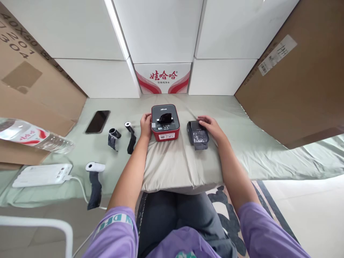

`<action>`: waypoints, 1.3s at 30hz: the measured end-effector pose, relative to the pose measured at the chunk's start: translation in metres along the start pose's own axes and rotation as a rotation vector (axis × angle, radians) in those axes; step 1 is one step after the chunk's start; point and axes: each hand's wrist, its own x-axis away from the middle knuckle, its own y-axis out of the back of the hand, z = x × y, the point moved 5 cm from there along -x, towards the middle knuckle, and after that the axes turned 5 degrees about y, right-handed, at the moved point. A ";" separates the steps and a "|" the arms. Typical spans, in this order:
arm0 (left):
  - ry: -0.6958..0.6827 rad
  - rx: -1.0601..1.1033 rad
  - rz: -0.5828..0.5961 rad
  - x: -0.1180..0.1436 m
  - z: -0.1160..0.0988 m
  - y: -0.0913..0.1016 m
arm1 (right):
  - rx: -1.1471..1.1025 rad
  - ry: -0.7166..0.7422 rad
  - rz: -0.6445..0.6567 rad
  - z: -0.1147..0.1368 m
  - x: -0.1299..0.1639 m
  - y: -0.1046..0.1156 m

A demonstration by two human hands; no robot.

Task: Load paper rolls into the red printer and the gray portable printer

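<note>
A red and black label printer sits on the cloth-covered surface, a dark strip of paper sticking out of its top. My left hand rests against its left side, fingers extended and partly hidden at the edge. To the right lies a smaller black portable printer with a printed dark strip hanging over its front. At its upper right corner, my right hand has the thumb on top and the fingers curled over the back edge. Left of my arm are three paper rolls with dark tails: one roll, a second and a nearer one.
A black phone, a water bottle and a white power bank with a cable are on the left. Cardboard boxes flank the surface. White boxes line the back. A white tube frame shows at lower left.
</note>
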 end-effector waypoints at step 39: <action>0.052 -0.001 -0.023 0.008 -0.008 -0.006 | 1.166 0.027 0.166 0.060 -0.041 -0.082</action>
